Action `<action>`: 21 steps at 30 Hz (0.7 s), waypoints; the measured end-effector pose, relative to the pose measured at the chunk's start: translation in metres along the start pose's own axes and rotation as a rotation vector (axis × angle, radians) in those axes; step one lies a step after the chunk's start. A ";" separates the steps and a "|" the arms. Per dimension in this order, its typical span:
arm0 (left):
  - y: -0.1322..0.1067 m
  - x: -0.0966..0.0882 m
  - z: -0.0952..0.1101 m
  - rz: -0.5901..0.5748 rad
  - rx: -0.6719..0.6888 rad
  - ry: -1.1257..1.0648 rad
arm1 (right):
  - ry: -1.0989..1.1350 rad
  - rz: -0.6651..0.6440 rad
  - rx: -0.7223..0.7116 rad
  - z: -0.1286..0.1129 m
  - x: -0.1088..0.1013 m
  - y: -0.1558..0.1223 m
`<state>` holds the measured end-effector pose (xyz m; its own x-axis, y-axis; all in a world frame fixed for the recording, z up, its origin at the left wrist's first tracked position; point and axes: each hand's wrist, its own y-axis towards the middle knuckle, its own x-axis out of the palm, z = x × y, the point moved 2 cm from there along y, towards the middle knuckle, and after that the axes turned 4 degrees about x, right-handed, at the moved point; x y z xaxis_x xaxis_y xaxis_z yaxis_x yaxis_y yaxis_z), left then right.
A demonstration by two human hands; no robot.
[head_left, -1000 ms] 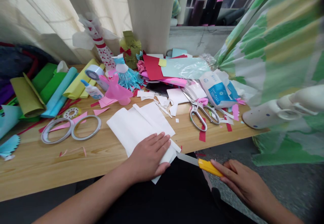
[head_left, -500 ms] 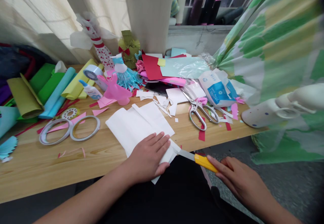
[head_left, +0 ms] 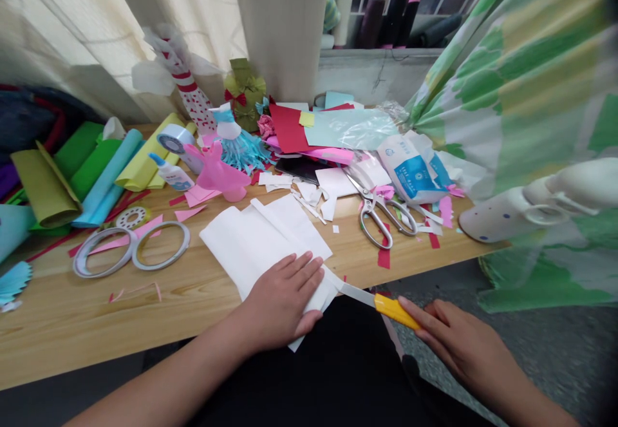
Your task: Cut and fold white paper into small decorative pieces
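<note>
My left hand (head_left: 284,298) lies flat with fingers spread on a folded white paper (head_left: 261,237) at the front edge of the wooden table (head_left: 120,311). My right hand (head_left: 458,346) grips a yellow-handled knife (head_left: 381,304), forefinger along the handle. Its blade points left, with the tip slid into the paper's folded edge beside my left fingertips.
Metal scissors (head_left: 381,211) lie right of the paper. Two tape rings (head_left: 130,253), a glue bottle (head_left: 171,172), rolled coloured sheets (head_left: 96,169), paper crafts and scraps crowd the back. A white object (head_left: 531,205) overhangs the right table edge before a green curtain (head_left: 521,79).
My right hand has pushed the knife a little to the left, bringing the blade tip into the paper's edge. My left hand has stayed pressed on the paper.
</note>
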<state>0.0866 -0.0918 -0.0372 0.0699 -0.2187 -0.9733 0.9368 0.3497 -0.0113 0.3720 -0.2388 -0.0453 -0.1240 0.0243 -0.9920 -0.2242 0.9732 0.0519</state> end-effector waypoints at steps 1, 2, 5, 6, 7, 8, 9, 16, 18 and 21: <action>0.000 0.000 0.001 -0.004 -0.005 0.000 | -0.006 0.002 -0.002 -0.001 0.000 0.001; 0.001 -0.001 0.002 -0.004 -0.011 -0.002 | -0.010 0.003 -0.004 -0.001 0.000 0.001; 0.003 -0.002 0.007 0.003 -0.035 -0.009 | -0.016 -0.008 -0.010 0.000 0.001 0.003; 0.004 -0.002 0.008 0.001 -0.043 -0.012 | -0.018 -0.014 -0.012 0.000 0.001 0.004; 0.004 -0.002 0.009 -0.002 -0.053 -0.014 | -0.020 -0.020 -0.010 0.001 0.001 0.004; 0.005 -0.002 0.010 -0.009 -0.062 -0.017 | -0.021 -0.024 -0.009 0.002 0.002 0.005; 0.006 -0.002 0.011 -0.015 -0.069 -0.019 | -0.021 -0.026 -0.006 0.003 0.002 0.005; 0.008 -0.003 0.014 -0.039 -0.088 -0.022 | 0.000 -0.034 -0.009 0.016 0.002 0.004; 0.008 -0.003 0.014 -0.046 -0.096 -0.023 | 0.005 -0.042 -0.023 0.020 0.003 0.004; 0.008 -0.003 0.013 -0.055 -0.098 -0.023 | 0.006 -0.049 -0.031 0.022 0.002 0.003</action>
<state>0.0987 -0.1006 -0.0313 0.0281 -0.2604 -0.9651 0.9015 0.4238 -0.0881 0.3922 -0.2306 -0.0500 -0.1179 -0.0249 -0.9927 -0.2595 0.9657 0.0066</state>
